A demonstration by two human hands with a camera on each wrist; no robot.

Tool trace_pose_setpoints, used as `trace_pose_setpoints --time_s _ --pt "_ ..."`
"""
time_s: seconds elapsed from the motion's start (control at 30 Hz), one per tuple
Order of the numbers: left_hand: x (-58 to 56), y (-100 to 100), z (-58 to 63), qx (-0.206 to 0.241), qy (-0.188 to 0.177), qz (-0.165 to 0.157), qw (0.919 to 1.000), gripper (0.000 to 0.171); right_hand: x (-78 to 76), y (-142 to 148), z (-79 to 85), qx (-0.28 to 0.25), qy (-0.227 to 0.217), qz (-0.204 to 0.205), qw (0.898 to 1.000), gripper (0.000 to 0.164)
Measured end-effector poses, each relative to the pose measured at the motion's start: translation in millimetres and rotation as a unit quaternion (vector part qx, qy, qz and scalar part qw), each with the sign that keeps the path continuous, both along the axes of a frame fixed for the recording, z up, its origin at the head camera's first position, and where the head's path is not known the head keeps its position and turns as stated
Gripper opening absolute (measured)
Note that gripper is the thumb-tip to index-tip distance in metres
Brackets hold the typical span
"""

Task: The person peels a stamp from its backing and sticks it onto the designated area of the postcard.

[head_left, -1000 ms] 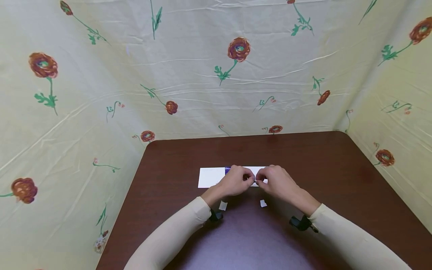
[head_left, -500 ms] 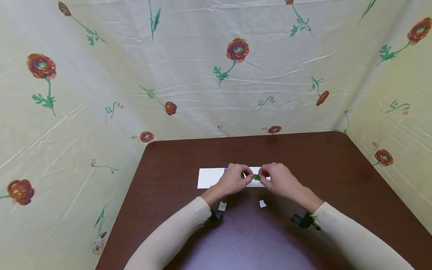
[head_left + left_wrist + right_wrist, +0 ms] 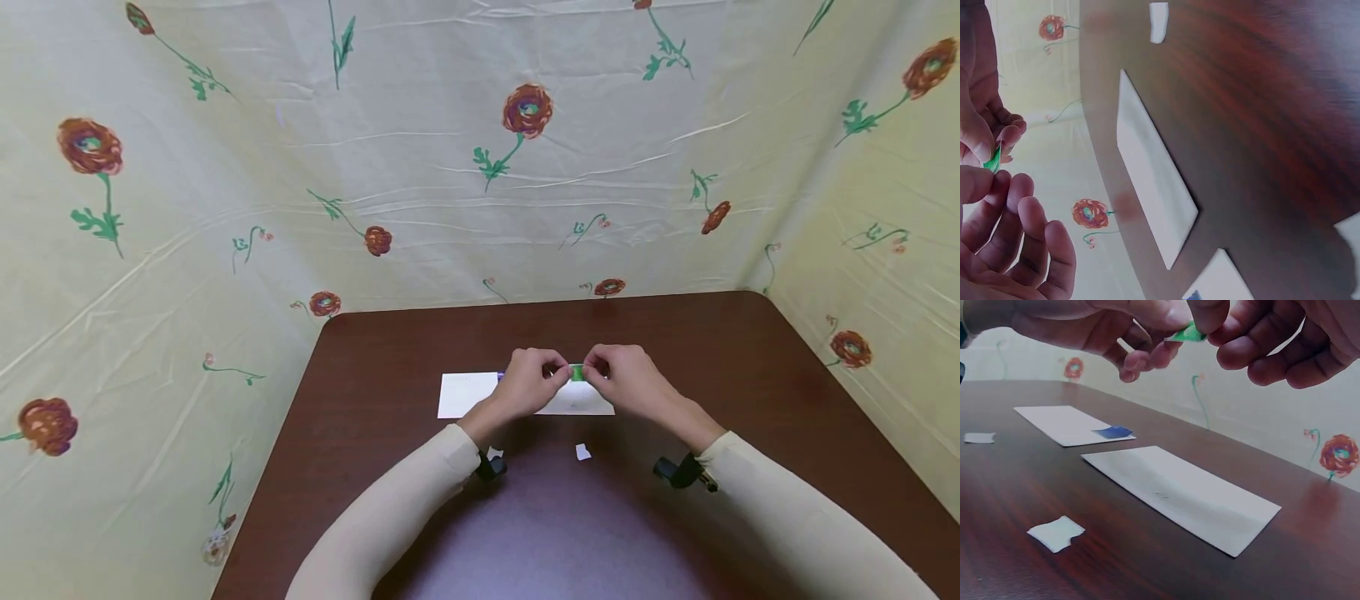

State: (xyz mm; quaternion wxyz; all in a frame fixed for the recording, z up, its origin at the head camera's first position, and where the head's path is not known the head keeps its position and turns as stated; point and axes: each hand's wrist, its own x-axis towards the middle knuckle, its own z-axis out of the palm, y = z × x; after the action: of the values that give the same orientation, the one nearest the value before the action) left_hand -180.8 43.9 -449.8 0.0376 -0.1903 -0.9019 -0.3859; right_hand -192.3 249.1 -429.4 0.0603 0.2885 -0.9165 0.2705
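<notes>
Between my left hand (image 3: 525,383) and right hand (image 3: 630,379), a small, thin green piece (image 3: 577,372) is stretched, pinched by thumb and fingertips at each end. Both wrist views show this green piece (image 3: 1188,332) held up in the air, with a pale underside. Beneath the hands lies a white rectangular card (image 3: 581,403), apart from the piece. Left of it is a second white card (image 3: 467,395); a small blue piece (image 3: 1114,432) lies on its right end, mostly hidden by the left hand in the head view.
Two small white paper scraps lie on the brown table (image 3: 420,350), nearer the body: one right scrap (image 3: 583,452) and one left scrap (image 3: 980,437), partly covered by the left wrist in the head view. Flower-patterned cloth (image 3: 420,167) hangs around the table's back and sides.
Both hands, close together over the right card a second ago, have risen and moved away from the body with the green piece. It shows more fully between them now.
</notes>
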Motion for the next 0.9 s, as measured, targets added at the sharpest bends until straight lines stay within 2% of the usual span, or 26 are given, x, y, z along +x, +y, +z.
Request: trace_pose_setpoints --time_s 0.13,0.4,0.7,0.9 --pt "-8.8 9 3.2 0.010 0.002 0.004 0.9999 0.016 -8.5 6 1.6 -0.003 -0.007 -0.016 1.000 0.009" --pt "-23.6 26 3.9 -0.017 -0.008 0.028 0.9994 0.018 -22.8 15 -1.0 -0.003 -0.022 -0.045 0.999 0.011" --pt "-33.4 37 -4.1 -0.038 -0.030 0.046 0.9978 0.018 -32.0 21 -12.1 -0.007 -0.058 -0.063 0.996 0.012" --pt "-40.3 46 -13.3 -0.078 -0.040 0.066 0.9940 0.021 -37.8 22 -21.0 0.002 -0.090 -0.078 0.993 0.013"
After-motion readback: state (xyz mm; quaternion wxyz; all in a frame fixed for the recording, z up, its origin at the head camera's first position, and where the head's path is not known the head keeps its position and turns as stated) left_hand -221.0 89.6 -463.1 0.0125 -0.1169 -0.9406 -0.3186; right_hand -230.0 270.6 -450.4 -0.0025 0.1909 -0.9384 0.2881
